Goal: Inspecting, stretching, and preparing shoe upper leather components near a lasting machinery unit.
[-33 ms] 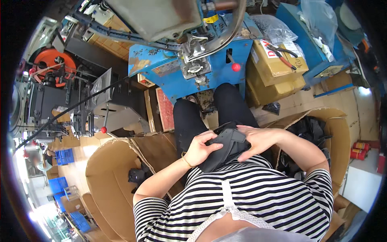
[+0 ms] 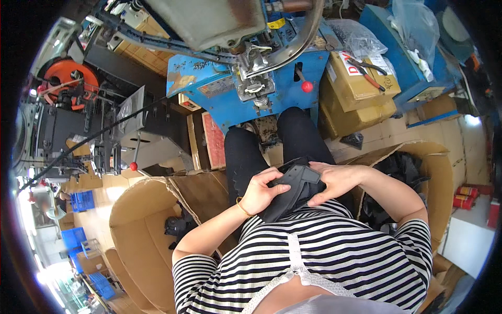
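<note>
While the left hand (image 2: 264,191) holds the black piece (image 2: 296,189) above the lap, close in front of the striped shirt (image 2: 314,251), its grip is clamped on the piece's left side, the thumb lying across the upper face. The right hand (image 2: 337,180) is at the piece's right edge, thumb and fingers spread; part of its grip is hidden, so I cannot tell whether it closes on the piece.

Open cartons stand at either side: the left carton (image 2: 138,220) and the right carton (image 2: 439,193) both contain black items. Beyond the knees is a blue machine (image 2: 209,91) with a red knob (image 2: 307,86). To its right, pliers (image 2: 368,76) lie on a taped box (image 2: 361,97), beside a clear plastic bag (image 2: 355,39).
</note>
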`<action>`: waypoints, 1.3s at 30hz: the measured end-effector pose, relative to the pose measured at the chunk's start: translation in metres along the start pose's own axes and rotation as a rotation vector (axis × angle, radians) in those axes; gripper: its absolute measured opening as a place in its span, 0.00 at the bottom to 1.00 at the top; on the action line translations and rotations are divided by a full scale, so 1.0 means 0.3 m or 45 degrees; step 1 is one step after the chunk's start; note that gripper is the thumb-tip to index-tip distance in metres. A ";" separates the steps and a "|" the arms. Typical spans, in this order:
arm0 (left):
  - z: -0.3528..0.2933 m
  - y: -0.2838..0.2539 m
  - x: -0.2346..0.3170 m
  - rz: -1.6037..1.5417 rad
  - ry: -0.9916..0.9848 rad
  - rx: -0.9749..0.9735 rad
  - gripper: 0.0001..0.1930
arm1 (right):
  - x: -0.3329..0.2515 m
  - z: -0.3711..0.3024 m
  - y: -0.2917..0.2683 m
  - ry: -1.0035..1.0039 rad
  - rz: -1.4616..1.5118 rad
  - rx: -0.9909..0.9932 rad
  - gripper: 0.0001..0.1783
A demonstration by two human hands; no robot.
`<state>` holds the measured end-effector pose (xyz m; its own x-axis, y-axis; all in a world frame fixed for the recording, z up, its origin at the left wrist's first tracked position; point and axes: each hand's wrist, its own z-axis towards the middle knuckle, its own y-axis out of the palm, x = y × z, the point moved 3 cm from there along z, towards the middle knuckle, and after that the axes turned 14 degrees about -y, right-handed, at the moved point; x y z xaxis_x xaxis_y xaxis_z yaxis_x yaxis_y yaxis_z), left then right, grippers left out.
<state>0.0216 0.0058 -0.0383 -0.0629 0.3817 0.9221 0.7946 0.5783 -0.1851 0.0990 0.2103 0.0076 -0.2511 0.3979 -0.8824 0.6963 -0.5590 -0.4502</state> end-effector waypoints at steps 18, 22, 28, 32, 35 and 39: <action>0.000 -0.226 0.197 0.549 0.326 0.209 0.23 | -0.031 0.158 -0.130 -0.302 -0.231 0.825 0.16; -0.008 -0.392 0.385 1.027 0.651 0.057 0.45 | 0.011 0.124 -0.234 0.057 0.501 1.151 0.16; 0.067 -0.402 0.440 1.453 1.017 0.656 0.20 | 0.115 0.199 -0.284 -0.184 0.816 1.387 0.16; 0.154 -0.437 0.489 1.469 1.212 0.943 0.18 | 0.144 0.241 -0.331 -0.349 0.951 1.635 0.18; 0.217 -0.441 0.507 1.464 1.232 0.999 0.16 | 0.171 0.228 -0.359 -0.301 1.060 1.735 0.19; 0.270 -0.434 0.524 1.382 1.183 0.995 0.14 | 0.196 0.228 -0.376 -0.233 1.170 1.777 0.19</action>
<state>-0.1406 0.0490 0.1032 0.8867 0.4564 0.0736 -0.2805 0.6576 -0.6992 -0.0403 0.2470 -0.0027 -0.2672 -0.4320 -0.8614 -0.4161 -0.7545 0.5075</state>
